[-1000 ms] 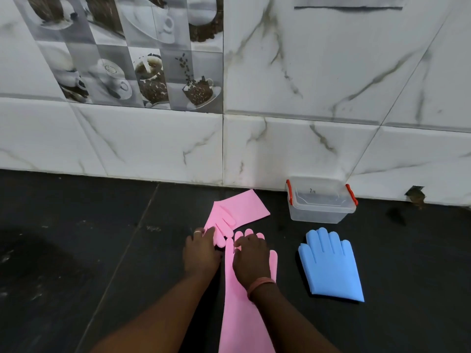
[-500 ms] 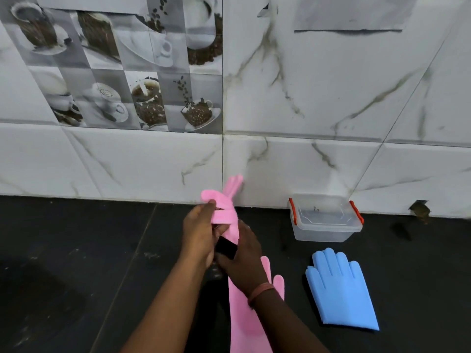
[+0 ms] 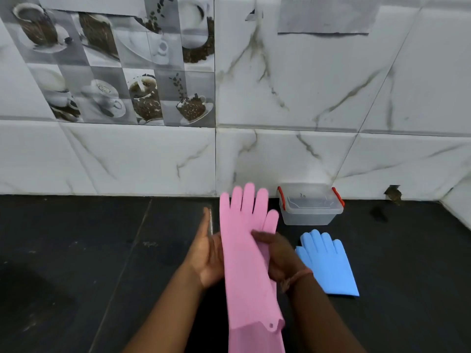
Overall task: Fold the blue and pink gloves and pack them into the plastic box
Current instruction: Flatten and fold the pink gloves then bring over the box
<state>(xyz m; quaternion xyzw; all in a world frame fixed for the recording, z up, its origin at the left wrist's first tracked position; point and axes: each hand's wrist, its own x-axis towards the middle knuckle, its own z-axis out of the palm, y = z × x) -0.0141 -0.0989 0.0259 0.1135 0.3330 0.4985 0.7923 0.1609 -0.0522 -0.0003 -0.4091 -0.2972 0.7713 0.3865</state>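
Note:
A long pink glove [image 3: 244, 263] is stretched out lengthwise, its fingers pointing at the wall. It lies over a second pink glove [image 3: 254, 343], whose cuff shows below it. My left hand [image 3: 205, 253] is against the top glove's left edge with straight fingers. My right hand [image 3: 279, 256] grips the right edge near the glove's thumb, with my own thumb laid across the top. A blue glove [image 3: 327, 263] lies flat to the right, fingers toward the wall. The clear plastic box [image 3: 309, 216] with red clips stands by the wall, its lid on.
The work surface is a dark counter [image 3: 89, 250] ending at a white marble-tiled wall [image 3: 153, 159]. A small dark hole [image 3: 392, 194] sits at the wall's base on the right. A paper sheet [image 3: 326, 16] hangs on the wall above.
The pink glove that lay bent by the wall was lifted in a bunch by both hands. It is now spread out straight on top of the other pink glove.

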